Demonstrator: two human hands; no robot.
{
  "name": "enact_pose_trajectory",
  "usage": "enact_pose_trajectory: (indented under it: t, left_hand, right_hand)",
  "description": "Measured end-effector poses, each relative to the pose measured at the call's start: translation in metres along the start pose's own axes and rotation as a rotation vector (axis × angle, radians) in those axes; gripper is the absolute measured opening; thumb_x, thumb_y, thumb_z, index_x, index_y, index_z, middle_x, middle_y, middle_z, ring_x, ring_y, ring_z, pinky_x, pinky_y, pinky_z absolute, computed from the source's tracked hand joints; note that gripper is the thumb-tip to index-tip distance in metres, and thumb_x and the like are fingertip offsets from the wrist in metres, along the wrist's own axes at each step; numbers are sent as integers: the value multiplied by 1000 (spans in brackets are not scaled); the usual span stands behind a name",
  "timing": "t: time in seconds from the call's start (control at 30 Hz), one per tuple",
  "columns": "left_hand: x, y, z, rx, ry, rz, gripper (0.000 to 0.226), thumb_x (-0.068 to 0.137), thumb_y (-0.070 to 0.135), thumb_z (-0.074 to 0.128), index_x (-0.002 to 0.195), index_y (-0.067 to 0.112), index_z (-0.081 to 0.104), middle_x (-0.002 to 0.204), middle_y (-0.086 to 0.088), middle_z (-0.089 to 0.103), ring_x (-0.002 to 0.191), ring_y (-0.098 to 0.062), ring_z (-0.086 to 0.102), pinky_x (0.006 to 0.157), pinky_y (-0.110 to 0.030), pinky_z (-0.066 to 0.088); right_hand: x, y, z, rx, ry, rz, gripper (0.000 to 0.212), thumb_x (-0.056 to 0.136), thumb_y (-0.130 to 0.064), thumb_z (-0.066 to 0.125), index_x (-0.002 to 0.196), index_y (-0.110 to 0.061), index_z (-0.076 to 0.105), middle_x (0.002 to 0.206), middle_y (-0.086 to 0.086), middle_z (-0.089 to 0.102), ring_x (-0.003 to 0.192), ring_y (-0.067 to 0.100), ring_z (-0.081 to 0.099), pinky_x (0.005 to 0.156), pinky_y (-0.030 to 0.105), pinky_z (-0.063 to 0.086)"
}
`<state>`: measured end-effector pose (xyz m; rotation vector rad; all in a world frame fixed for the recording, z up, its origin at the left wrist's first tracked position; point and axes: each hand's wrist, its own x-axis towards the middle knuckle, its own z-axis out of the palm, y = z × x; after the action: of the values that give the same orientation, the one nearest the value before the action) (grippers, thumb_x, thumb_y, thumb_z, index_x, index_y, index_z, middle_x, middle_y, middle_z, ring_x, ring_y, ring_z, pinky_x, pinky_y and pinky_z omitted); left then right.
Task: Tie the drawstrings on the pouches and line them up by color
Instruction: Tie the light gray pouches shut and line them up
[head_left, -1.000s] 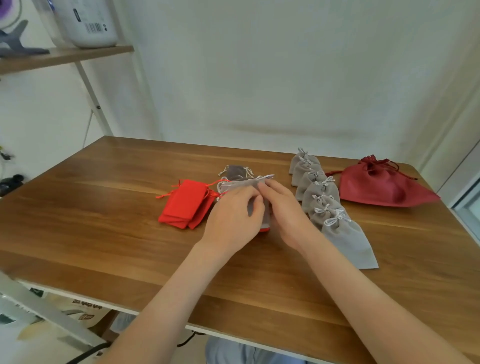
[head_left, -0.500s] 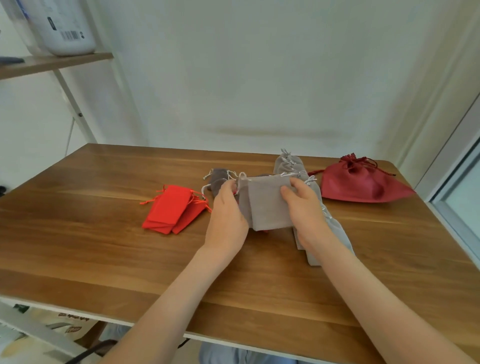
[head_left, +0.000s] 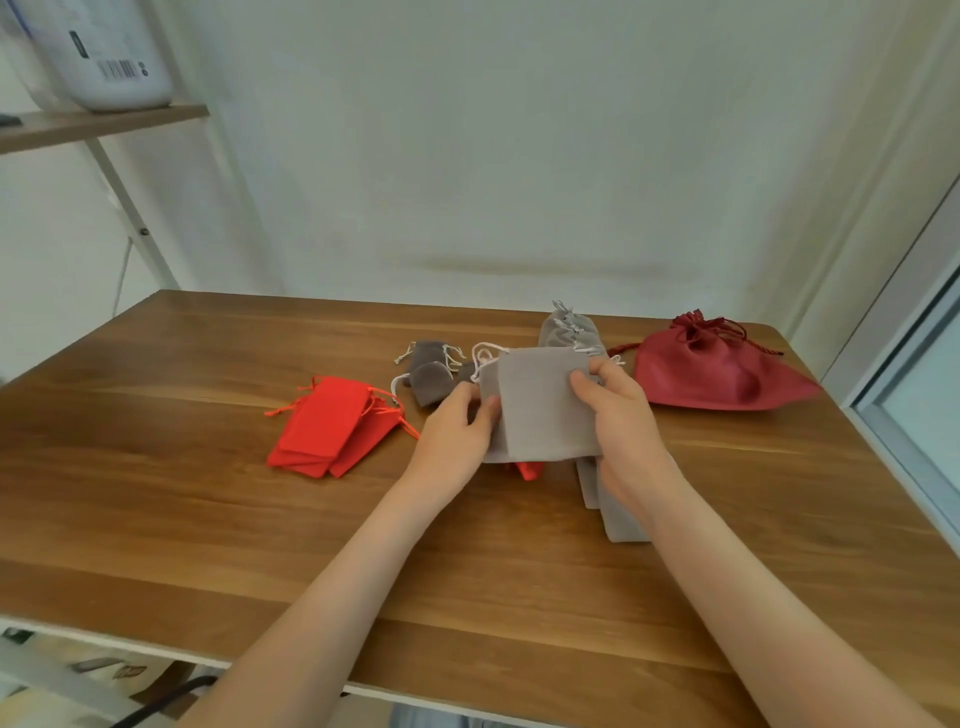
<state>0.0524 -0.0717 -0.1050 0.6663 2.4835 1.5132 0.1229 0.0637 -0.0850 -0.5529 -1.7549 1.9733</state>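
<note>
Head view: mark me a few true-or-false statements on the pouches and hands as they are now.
1. The left hand and the right hand both hold a light grey pouch above the table. True.
2. The bright red pouches lie to the right of the right hand. False: they lie stacked on the table, left of the left hand.
3. The large dark red bag sits on the table's far right side. True.
4. The held light grey pouch is cinched shut and tied. False: it is flat and uncinched, with its white cord in a loose loop at the upper left.
</note>
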Motion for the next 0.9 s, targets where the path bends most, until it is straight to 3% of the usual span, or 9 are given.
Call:
enact_pose_trajectory:
  t: [0.13, 0.23, 0.3, 0.37, 0.43, 0.57, 0.67, 0.73, 0.9]
  left_hand:
    - [2, -11, -9, -142, 83, -90, 26, 97, 29, 49, 75, 17, 45, 76, 4, 49, 71, -11, 45, 60, -22, 32]
    - [2, -15, -18, 42, 217, -121, 22, 96, 23, 47, 76, 14, 43, 77, 2, 46, 70, -13, 43, 56, -17, 31]
    - [-1, -12, -18, 270, 331, -112, 13, 90, 17, 52, 96, 7, 49, 100, -7, 50, 92, -23, 47, 72, -20, 36]
    - [-5, -8, -12, 512, 468, -37, 40, 81, 11, 59, 117, 1, 46, 127, -18, 43, 112, -34, 42, 89, -36, 37]
    - [-7, 0, -4, 605, 549, 158, 47, 75, 4, 61, 120, 1, 48, 134, -22, 42, 119, -38, 43, 92, -44, 40]
    - [2, 2, 14, 688, 233, 385, 35, 75, 15, 43, 103, 3, 61, 107, -15, 61, 105, -36, 56, 89, -43, 42]
    - [8, -12, 24, 855, -5, 329, 65, 82, 44, 26, 134, 11, 49, 137, -11, 50, 135, -31, 36, 112, -46, 23]
    - [11, -19, 23, 966, -77, 286, 67, 88, 53, 22, 146, 22, 33, 151, -6, 34, 144, -26, 19, 117, -44, 9]
    - [19, -29, -3, 1055, -97, 231, 48, 100, 35, 24, 148, 27, 27, 158, -1, 18, 147, -19, 5, 118, -42, 2]
  right_hand:
    - [3, 0, -1, 43, 79, -93, 14, 97, -12, 46, 88, -16, 56, 95, 2, 58, 95, 25, 55, 79, 41, 44]
    - [4, -4, -5, 179, 153, -89, 16, 98, -14, 44, 87, -20, 54, 94, -2, 60, 97, 26, 59, 74, 41, 44]
    - [5, -4, -7, 238, 177, -82, 16, 99, -16, 44, 88, -23, 53, 95, -2, 60, 98, 27, 59, 74, 43, 45]
    - [5, -2, -6, 228, 175, -91, 16, 98, -14, 44, 89, -23, 54, 96, -3, 60, 96, 22, 59, 73, 40, 46]
    - [5, 1, -4, 204, 161, -92, 15, 98, -13, 44, 93, -22, 55, 99, -3, 60, 95, 19, 58, 75, 38, 47]
    - [4, 3, -1, 191, 132, -76, 17, 98, -13, 44, 95, -24, 57, 105, 2, 60, 96, 20, 58, 76, 40, 48]
    - [3, 3, 1, 167, 123, -73, 18, 97, -12, 45, 91, -23, 57, 112, 12, 59, 100, 28, 57, 82, 47, 49]
    - [3, 4, 0, 141, 109, -67, 17, 97, -11, 45, 91, -22, 58, 117, 15, 58, 103, 31, 57, 87, 53, 49]
    - [2, 6, 4, 104, 54, -69, 16, 97, -12, 45, 94, -20, 59, 92, -5, 61, 87, 15, 58, 75, 38, 49]
